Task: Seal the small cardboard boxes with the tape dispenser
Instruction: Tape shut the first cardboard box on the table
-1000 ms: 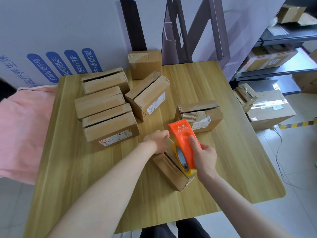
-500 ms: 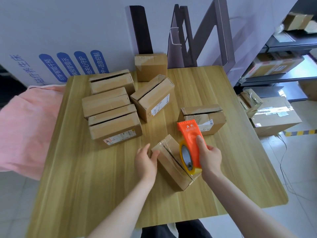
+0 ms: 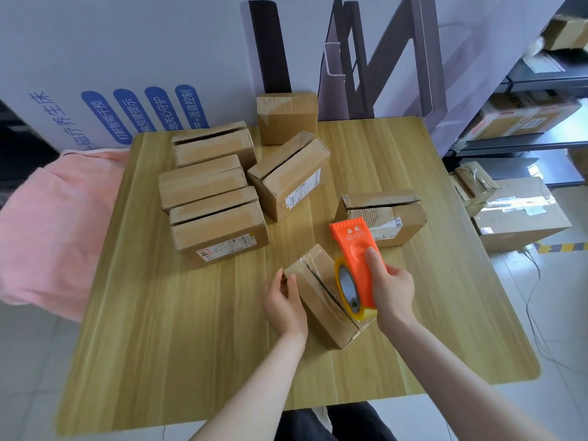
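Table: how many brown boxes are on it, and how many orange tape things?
Small brown cardboard boxes on the wooden table: 7
Orange plastic tape dispenser: 1
Total: 8

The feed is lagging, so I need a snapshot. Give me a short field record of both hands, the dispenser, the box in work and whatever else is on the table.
left hand: grips the far-left end of the small cardboard box
right hand: holds the orange tape dispenser
dispenser position: roll end on the box's near-right corner, toothed end pointing away
box seam: glossy tape over it
other boxes: six on the wooden table, beyond the hands
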Demonstrator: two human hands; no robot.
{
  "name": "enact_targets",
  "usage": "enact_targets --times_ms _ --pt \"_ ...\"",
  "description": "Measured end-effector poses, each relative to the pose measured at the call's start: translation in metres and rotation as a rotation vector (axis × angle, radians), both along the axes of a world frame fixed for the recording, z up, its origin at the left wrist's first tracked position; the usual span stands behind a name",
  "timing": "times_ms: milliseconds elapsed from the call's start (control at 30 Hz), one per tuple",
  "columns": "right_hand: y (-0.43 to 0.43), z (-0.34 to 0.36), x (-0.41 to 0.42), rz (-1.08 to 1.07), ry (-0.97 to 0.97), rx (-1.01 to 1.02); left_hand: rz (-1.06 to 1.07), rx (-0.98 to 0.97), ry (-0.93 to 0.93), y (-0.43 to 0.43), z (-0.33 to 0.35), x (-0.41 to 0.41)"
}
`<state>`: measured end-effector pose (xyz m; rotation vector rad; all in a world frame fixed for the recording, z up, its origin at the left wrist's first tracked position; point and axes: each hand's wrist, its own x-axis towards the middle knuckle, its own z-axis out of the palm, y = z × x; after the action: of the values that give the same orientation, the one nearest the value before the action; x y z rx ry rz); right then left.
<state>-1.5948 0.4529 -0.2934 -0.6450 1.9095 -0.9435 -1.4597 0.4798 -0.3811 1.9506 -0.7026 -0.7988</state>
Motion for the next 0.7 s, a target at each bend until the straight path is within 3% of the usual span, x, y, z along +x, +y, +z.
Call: enact_targets --times_ms 233,433,633,700 --pt "0.001 0.001 0.003 0.02 -0.003 -0.008 -0.403 0.141 -0.316 -0.005 -0.003 0.032" --pt "0.003 0.004 0.007 0.056 0.013 -0.017 -0.576 0.342 -0.389 -0.024 0.008 0.05" --pt "0.002 0.011 -0.017 -0.183 -0.138 -0.021 -0.625 0.377 -0.302 -0.028 0.018 0.055" --pt "0.002 0.017 -0.027 -0.247 -0.155 -0.062 -0.64 0.314 -0.463 -0.027 0.025 0.057"
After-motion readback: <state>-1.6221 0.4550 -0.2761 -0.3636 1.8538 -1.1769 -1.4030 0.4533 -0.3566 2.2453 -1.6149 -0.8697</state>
